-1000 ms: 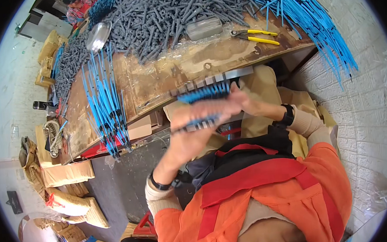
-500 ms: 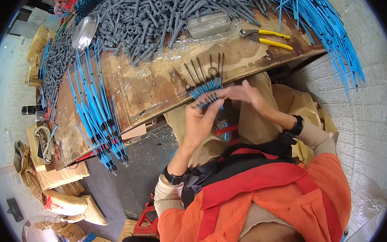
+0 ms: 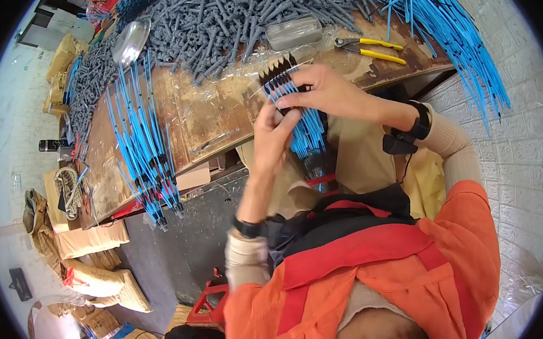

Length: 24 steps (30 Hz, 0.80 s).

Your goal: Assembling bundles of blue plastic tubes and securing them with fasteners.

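Above the table's front edge I hold a side-by-side row of thin blue rods with black ends (image 3: 307,131). Their black tips point away from me and the blue lengths hang toward my lap. My left hand (image 3: 272,135) is closed round the near left side of the row, thumb on top. My right hand (image 3: 332,94) is closed over the row from the right, fingers just below the black tips. A thin pale strip (image 3: 305,63) crosses the row by the tips; whether my right fingers pinch it is hidden.
A large heap of grey plastic pieces (image 3: 237,22) covers the back of the wooden table (image 3: 211,105). Yellow-handled pliers (image 3: 376,50), a clear box (image 3: 294,31) and a shiny metal dish (image 3: 132,41) lie before it. Bundles of blue rods lie left (image 3: 142,140) and right (image 3: 457,52).
The row has tilted so its black tips bunch together and its blue lengths show. My right hand, outstretched beside it before, has moved left and closed over it.
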Motion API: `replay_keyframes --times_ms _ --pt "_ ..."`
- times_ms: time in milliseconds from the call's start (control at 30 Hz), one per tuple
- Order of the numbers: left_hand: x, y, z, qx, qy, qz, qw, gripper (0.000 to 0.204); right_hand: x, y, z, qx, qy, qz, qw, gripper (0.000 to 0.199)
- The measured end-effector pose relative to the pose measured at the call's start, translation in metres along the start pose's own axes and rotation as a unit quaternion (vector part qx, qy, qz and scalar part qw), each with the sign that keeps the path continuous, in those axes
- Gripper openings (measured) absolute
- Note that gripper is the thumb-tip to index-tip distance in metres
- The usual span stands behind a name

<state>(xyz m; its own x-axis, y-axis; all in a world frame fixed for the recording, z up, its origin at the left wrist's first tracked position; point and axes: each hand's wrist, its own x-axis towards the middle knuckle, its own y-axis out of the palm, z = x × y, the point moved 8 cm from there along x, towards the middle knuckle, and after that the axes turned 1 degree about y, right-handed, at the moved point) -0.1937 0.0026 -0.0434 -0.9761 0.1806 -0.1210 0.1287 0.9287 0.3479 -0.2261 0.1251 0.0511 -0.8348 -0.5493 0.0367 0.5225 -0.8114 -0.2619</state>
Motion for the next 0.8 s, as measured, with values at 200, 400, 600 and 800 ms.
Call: replay_keyframes --times_ms 200,400,600,800 --pt "-0.055 -0.038 -0.007 0.046 0.222 -0.228 0.947 0.042 -0.003 -0.002 0.014 -0.142 -0.096 -0.063 0.983 0.027" --pt "-0.018 0.014 -0.045 0.444 0.191 0.026 0.875 0.051 -0.012 0.017 0.008 -0.174 -0.137 -0.040 0.974 0.017" --pt "-0.010 0.049 -0.057 0.532 0.386 0.133 0.742 0.045 -0.042 0.022 -0.006 -0.053 -0.177 -0.016 0.983 0.016" --pt "-0.002 0.042 -0.057 0.548 0.379 0.136 0.733 0.040 -0.037 0.028 -0.001 -0.099 -0.222 0.005 0.970 0.020"
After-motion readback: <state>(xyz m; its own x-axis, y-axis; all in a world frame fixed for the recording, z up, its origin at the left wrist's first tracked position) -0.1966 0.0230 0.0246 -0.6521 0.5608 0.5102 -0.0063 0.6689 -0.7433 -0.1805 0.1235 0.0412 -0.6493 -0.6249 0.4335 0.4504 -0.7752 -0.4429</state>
